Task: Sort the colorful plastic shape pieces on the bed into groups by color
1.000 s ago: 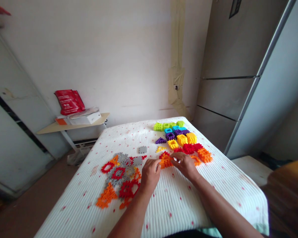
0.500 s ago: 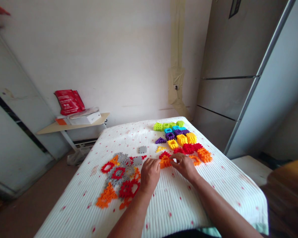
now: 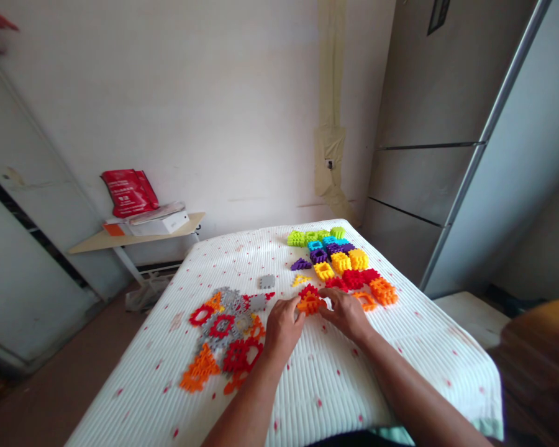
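Note:
Between my two hands is a small group of orange notched plastic building pieces (image 3: 311,305), low over the cloth. My left hand (image 3: 283,327) grips its left end with thumb and fingers. On the right end, the bent fingers of my right hand (image 3: 346,311) hold it too. Just behind lie red triangular pieces (image 3: 308,290), partly covered by the orange ones. An orange frame piece (image 3: 366,302) and a stack of orange pieces (image 3: 384,290) sit right of my right hand. To the left spreads a loose pile of grey, red and orange pieces (image 3: 221,328).
Sorted red (image 3: 354,279), yellow (image 3: 341,262), purple (image 3: 318,256), blue (image 3: 315,246) and green stacks (image 3: 297,238) run toward the far edge. A grey square (image 3: 267,282) lies alone on the white quilted cloth (image 3: 168,397). A fridge (image 3: 414,155) stands at right.
The orange pieces have tilted and turned slightly between my hands. My left thumb has shifted lower and the fingers have come round, while the piles stay where they were.

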Tool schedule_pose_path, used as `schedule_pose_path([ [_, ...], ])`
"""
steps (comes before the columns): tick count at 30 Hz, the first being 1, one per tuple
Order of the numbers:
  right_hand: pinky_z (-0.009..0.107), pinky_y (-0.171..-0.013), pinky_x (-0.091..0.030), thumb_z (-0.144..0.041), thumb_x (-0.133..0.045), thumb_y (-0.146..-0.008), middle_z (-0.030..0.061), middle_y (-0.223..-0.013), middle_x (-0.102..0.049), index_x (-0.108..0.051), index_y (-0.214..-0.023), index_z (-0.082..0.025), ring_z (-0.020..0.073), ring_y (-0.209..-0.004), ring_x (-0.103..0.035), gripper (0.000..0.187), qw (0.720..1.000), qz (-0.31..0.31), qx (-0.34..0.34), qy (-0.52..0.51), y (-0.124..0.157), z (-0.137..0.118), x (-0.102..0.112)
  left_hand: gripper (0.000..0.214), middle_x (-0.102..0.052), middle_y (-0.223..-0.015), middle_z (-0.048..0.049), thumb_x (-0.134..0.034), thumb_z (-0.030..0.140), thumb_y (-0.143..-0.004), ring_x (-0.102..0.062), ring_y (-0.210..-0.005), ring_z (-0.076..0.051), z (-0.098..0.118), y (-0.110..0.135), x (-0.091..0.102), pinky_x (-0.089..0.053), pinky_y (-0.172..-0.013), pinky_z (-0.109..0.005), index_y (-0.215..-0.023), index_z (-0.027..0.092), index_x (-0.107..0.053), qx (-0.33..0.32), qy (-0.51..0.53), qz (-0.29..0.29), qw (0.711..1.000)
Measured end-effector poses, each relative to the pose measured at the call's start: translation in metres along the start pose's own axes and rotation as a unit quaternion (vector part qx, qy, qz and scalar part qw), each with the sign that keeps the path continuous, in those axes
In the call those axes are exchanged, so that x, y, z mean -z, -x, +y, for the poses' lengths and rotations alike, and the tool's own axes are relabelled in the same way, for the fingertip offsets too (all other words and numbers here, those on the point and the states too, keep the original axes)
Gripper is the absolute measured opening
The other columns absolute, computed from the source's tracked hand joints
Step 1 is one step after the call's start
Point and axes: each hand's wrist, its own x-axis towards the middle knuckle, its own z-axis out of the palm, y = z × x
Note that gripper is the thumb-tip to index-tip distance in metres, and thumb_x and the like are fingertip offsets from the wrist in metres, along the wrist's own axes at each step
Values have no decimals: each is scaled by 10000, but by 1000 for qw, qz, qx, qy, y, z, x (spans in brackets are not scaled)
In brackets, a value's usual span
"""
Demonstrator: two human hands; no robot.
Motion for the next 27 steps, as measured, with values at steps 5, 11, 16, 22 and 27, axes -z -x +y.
schedule_pose_path([
  [5,260,-613,-474,-214,-587,-743,55,-894,-713,-644,-1051,-209,170,-665,-646,314,998,-31,-37,28,1,-1,-1,400,-686,-935,-98,-585,173,-743,-627,-888,-207,1,0,-2,-481,-817,-325,-1142,176,-603,57,-15,-55,997],
  [11,253,-687,-460,-196,-572,-759,60,-912,-713,-661,-1000,-219,196,-802,-660,257,994,-67,-58,58,0,0,-4,378,-691,-930,-86,-556,157,-767,-633,-864,-186,2,-2,-4,-469,-806,-296,-1140,189,-607,92,-16,-91,991],
  [16,227,-702,-431,-192,-551,-770,74,-903,-705,-662,-947,-191,187,-846,-648,209,989,-105,-74,77,-2,-4,-1,396,-687,-952,-80,-569,129,-749,-627,-878,-169,1,-4,-7,-457,-825,-273,-1140,179,-607,115,7,-102,988],
  [22,218,-696,-417,-152,-522,-759,70,-871,-701,-653,-880,-182,182,-836,-645,180,989,-109,-72,66,-2,-4,-1,381,-682,-948,-67,-580,121,-743,-616,-890,-169,2,-2,-13,-449,-821,-272,-1117,194,-611,109,9,-100,989],
  [27,214,-687,-415,-124,-520,-741,73,-835,-700,-649,-836,-173,174,-799,-644,168,990,-108,-73,49,3,0,3,393,-680,-958,-64,-570,93,-739,-612,-919,-171,11,-1,-14,-446,-826,-268,-1113,205,-613,101,12,-107,989],
])
